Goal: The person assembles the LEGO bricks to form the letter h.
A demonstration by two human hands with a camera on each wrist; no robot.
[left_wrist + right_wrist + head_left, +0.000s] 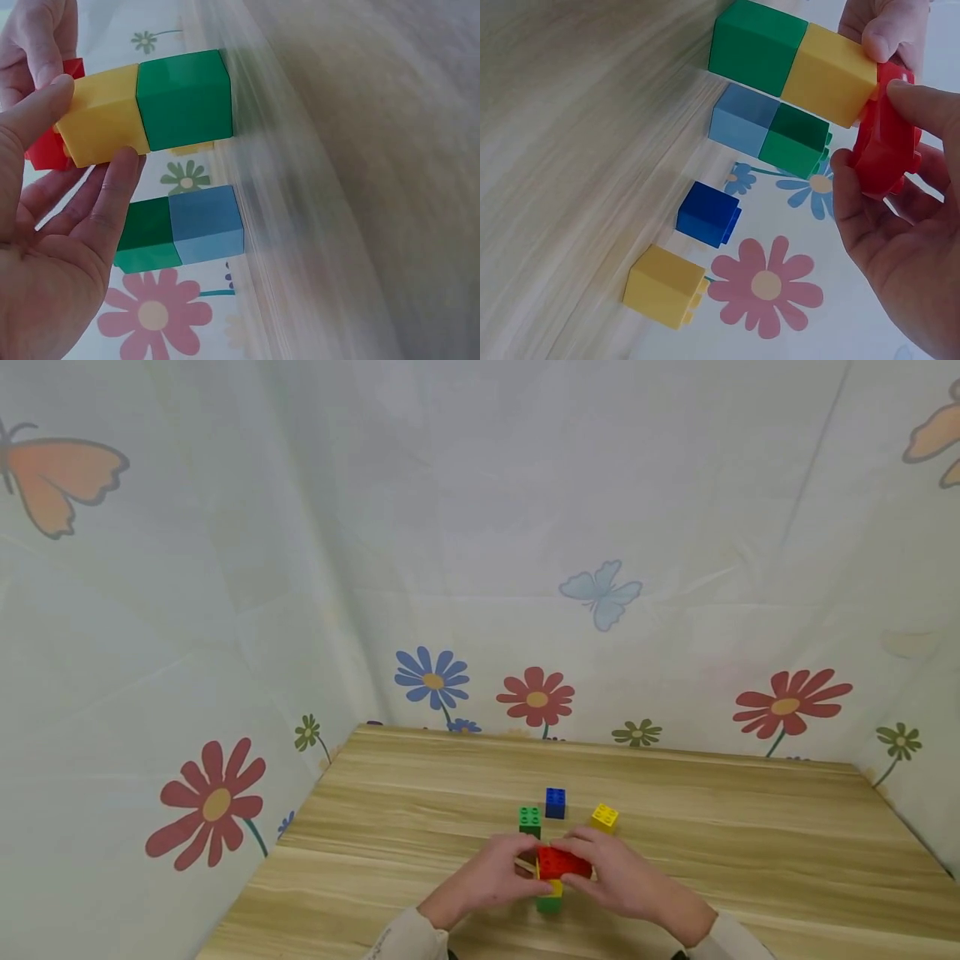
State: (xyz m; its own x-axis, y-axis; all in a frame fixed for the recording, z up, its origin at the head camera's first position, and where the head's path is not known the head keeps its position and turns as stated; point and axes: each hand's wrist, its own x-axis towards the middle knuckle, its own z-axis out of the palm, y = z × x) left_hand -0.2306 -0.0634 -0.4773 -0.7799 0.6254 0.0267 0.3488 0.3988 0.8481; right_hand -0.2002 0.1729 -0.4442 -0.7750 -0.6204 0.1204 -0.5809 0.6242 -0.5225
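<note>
A yellow brick [103, 115] stands on a green brick [185, 100], forming a short stack on the wooden table. My left hand [501, 870] pinches the yellow brick between thumb and fingers. On top lies a longer red brick [885, 139], slightly curved below, which reaches out to the right past the stack. My right hand [626, 875] grips that red brick, its thumb on the near side and fingers on the far side. In the right wrist view the red brick is right at the yellow brick's studs.
Behind the hands, a second green brick [529, 820] sits on a light blue brick [742, 116]. A dark blue brick [555, 803] stands farther back, and another yellow brick [604, 817] is beyond the right hand. A flowered cloth [480, 527] hangs around the wooden table [420, 777].
</note>
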